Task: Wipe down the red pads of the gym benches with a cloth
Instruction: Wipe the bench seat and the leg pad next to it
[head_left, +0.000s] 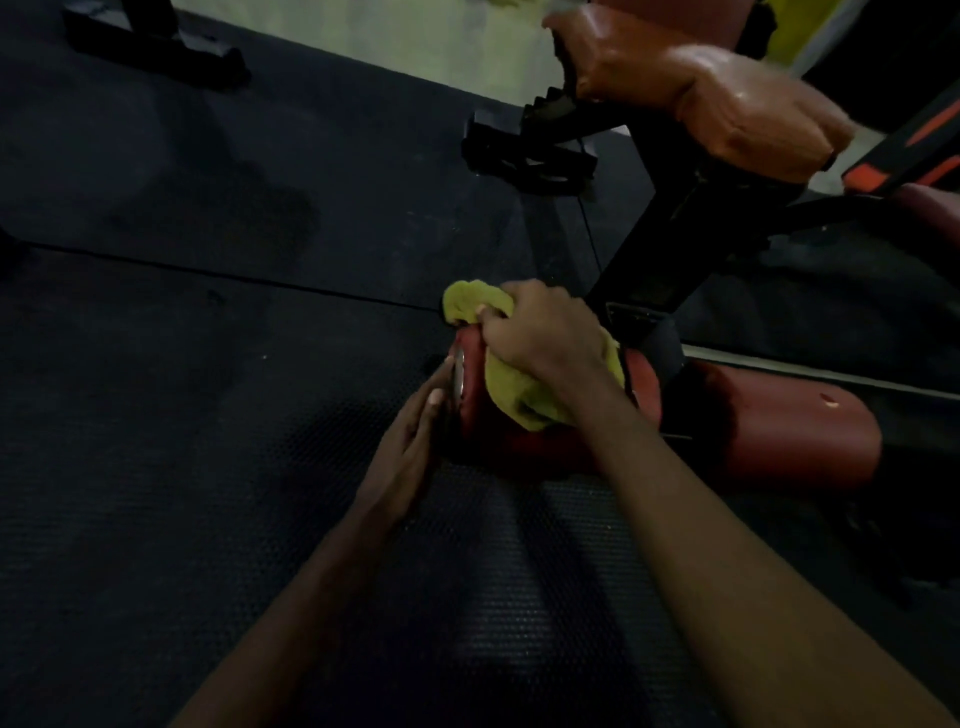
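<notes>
Left hand (410, 447) flat, fingers straight, pressed against the metal-capped end of the low red roller pad (475, 410); black rubber floor (208, 467) beneath. Right hand (540, 332) clenched on a bunched yellow-green cloth (519, 400), which drapes over the top of that roller. Second roller (779, 431) lies to the right; beyond, a black frame post (649, 260) rises to a worn red seat pad (717, 88).

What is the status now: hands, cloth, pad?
Status: right hand grips cloth on roller pad. The left hand flat against pad's end. Nothing in the way.
</notes>
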